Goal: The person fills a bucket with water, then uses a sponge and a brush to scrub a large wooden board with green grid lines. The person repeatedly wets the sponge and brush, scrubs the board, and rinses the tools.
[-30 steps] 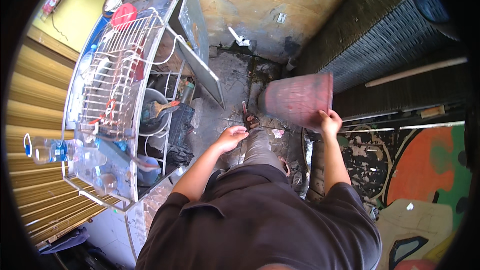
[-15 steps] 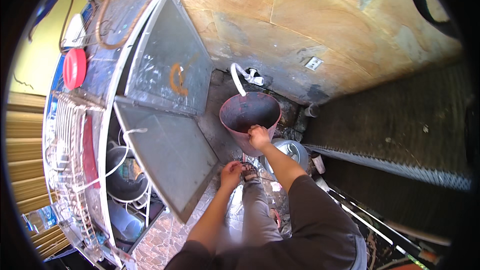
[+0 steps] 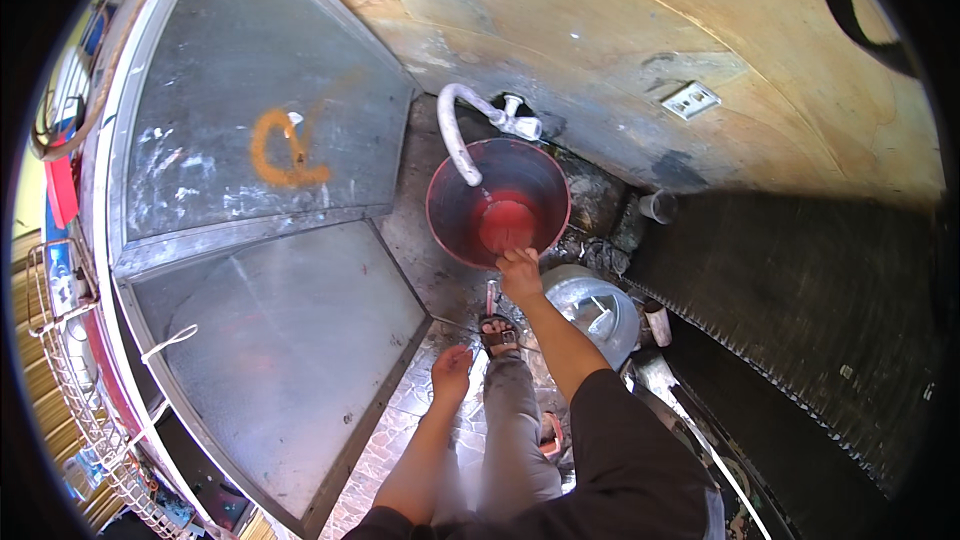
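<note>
A tall bucket [image 3: 450, 215], dark red at the rim and blackened inside, stands under a white curved faucet [image 3: 450, 125] by the wall. Water shows as a reddish round patch in its bottom. With my right hand [image 3: 520, 275] I grip the bucket's near rim, fingers over the edge. My left hand [image 3: 451, 375] hangs lower and to the left, beside my sandalled foot [image 3: 498, 335]. Its fingers are curled and I see nothing in them.
Grey metal cabinet panels [image 3: 270, 330] take up the left side. Right of the bucket sits a round translucent tub [image 3: 600, 310] with white pieces in it. A dark ridged slab [image 3: 780, 310] slants along the right. A wall socket [image 3: 691, 100] is above a small cup [image 3: 658, 206].
My view has shifted closer, so the bucket's inside shows more fully, with the reddish patch visible at its bottom. My right hand remains on the rim; the left stays low by my foot.
</note>
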The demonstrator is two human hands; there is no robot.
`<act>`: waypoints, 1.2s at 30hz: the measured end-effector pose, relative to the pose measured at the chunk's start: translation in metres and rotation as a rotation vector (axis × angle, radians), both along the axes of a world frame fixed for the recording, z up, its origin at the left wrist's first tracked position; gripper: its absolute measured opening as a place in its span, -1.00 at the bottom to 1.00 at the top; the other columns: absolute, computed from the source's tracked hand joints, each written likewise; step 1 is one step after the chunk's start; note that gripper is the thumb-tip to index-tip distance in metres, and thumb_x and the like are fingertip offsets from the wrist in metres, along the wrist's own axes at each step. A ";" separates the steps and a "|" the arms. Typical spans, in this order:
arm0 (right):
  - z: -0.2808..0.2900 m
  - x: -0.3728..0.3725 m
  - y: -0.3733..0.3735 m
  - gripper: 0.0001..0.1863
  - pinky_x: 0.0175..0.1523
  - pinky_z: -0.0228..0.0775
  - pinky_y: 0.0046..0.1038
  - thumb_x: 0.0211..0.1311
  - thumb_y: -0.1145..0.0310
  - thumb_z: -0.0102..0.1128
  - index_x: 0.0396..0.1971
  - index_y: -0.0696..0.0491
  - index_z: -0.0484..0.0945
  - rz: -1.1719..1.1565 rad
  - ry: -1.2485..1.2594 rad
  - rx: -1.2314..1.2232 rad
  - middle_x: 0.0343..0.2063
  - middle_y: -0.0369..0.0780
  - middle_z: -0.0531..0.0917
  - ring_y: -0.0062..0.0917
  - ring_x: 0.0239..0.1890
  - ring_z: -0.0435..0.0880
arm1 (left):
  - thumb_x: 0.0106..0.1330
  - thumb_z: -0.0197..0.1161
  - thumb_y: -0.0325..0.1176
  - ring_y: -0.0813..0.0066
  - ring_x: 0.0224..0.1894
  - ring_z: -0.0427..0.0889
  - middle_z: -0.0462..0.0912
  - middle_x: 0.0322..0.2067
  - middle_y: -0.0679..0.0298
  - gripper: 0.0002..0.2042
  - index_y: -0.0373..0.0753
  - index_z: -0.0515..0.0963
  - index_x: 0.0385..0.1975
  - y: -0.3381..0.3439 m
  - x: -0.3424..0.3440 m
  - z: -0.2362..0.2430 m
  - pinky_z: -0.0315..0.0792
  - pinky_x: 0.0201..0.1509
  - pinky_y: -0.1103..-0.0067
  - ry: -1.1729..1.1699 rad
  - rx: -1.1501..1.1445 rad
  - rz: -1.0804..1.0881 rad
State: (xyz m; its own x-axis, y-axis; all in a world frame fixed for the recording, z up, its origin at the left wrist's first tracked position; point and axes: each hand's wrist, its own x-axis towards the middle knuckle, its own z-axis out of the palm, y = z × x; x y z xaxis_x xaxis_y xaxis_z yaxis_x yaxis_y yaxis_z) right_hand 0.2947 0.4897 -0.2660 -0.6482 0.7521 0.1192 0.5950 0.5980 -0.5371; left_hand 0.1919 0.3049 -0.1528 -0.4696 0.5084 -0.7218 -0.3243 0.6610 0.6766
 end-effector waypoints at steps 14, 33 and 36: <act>-0.025 0.018 0.003 -0.80 -0.07 0.15 -0.27 -0.24 0.51 0.15 -0.47 0.06 0.48 -0.099 0.061 -0.237 -0.40 -0.20 0.43 -0.33 -0.15 0.38 | 0.12 0.19 -0.40 0.62 -0.40 0.49 0.55 -0.46 0.28 -0.82 -0.31 0.49 -0.30 0.006 0.012 -0.043 0.35 -0.31 0.69 0.038 0.016 -0.080; -0.034 -0.035 0.294 -0.47 -0.03 0.32 -0.44 -0.09 0.03 0.25 -0.22 0.16 0.53 -0.668 -0.082 -0.969 -0.25 -0.07 0.58 -0.27 -0.22 0.57 | 0.13 0.11 -0.49 0.53 -0.32 0.53 0.55 -0.36 0.21 -0.81 -0.36 0.44 -0.24 0.022 0.001 -0.028 0.39 -0.22 0.66 -0.126 -0.085 0.065; -0.030 -0.028 0.271 -0.54 -0.01 0.28 -0.41 -0.23 0.24 0.37 -0.22 0.05 0.55 -0.518 0.076 -0.652 -0.24 -0.14 0.59 -0.32 -0.18 0.54 | 0.14 0.11 -0.48 0.53 -0.32 0.53 0.56 -0.37 0.21 -0.80 -0.37 0.44 -0.25 0.011 0.001 -0.031 0.39 -0.21 0.67 -0.099 -0.055 0.053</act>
